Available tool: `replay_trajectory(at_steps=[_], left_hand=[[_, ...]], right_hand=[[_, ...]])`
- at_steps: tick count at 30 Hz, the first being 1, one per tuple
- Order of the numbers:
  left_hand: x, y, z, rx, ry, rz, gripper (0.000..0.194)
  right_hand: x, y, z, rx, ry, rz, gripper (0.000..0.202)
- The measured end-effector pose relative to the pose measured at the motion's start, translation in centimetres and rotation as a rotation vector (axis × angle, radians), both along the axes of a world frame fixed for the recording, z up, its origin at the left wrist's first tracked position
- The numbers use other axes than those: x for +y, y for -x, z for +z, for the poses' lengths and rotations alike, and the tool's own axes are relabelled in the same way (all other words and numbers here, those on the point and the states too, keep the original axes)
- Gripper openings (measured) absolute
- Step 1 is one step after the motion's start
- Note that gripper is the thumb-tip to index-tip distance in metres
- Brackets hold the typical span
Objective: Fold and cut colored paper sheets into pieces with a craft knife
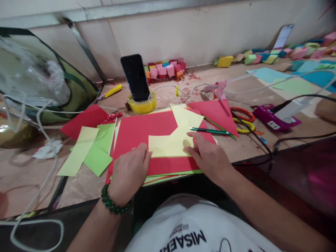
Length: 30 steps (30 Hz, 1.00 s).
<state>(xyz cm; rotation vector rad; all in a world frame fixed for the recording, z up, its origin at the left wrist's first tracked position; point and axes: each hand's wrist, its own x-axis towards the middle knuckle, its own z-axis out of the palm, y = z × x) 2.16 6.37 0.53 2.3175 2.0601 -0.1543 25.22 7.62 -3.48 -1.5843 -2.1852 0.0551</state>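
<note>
A pale yellow paper piece [168, 146] lies over red sheets [147, 124] at the table's front edge. My left hand [130, 173], wearing a green bead bracelet [111, 204], is closed at its left end, the thumb pressed on the paper. My right hand [210, 155] rests at the right end, thumb and forefinger apart over the yellow surface, the other fingers curled out of sight. Another yellow piece [185, 117] lies just behind. Beyond my right forefinger is a dark green pencil or pen [210, 131].
Green paper pieces [98, 161] lie left, a yellow utility knife [112, 91] behind them. A phone [135, 77] stands in a yellow holder [143, 105]. Right are a pink glue gun [216, 89], scissors [244, 122], a purple power strip [275, 117] and cables. Paper cubes [165, 70] line the wall.
</note>
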Motion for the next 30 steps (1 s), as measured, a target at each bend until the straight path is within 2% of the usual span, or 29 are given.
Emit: replay_trajectory(at_steps=[3, 5, 6, 9, 11, 13, 16, 18, 22, 30], left_hand=[[-0.3, -0.1, -0.5, 0.082, -0.149, -0.079, 0.021], [-0.2, 0.0, -0.8, 0.090, -0.301, -0.222, 0.017], [-0.1, 0.1, -0.9, 0.081, -0.350, -0.336, 0.021], [0.3, 0.3, -0.7, 0.067, -0.282, -0.700, 0.040], [0.4, 0.3, -0.4, 0.113, -0.203, -0.811, 0.040], [0.4, 0.1, 0.0, 0.172, -0.191, -0.827, 0.040], [0.4, -0.3, 0.3, 0.221, -0.183, -0.853, 0.035], [0.3, -0.4, 0.2, 0.242, -0.172, -0.861, 0.032], [0.0, -0.5, -0.2, 0.255, -0.186, -0.847, 0.036], [-0.1, -0.2, 0.3, 0.228, -0.168, -0.822, 0.040]], right_hand=[[-0.2, 0.1, 0.0, -0.089, -0.040, -0.034, 0.029], [-0.3, 0.1, 0.1, -0.147, -0.064, -0.072, 0.030], [-0.4, 0.1, 0.2, -0.173, -0.083, -0.079, 0.030], [-0.5, 0.2, 0.6, -0.229, -0.174, -0.033, 0.025], [-0.4, 0.3, 1.0, -0.252, -0.236, 0.030, 0.019], [-0.4, 0.5, 1.3, -0.255, -0.266, 0.161, 0.017], [-0.2, 1.0, 1.9, -0.244, -0.255, 0.455, 0.023], [-0.1, 1.3, 2.2, -0.245, -0.223, 0.574, 0.025], [-0.1, 1.4, 2.4, -0.289, -0.158, 0.625, 0.024], [-0.3, 0.4, 2.0, -0.263, -0.254, 0.685, 0.023]])
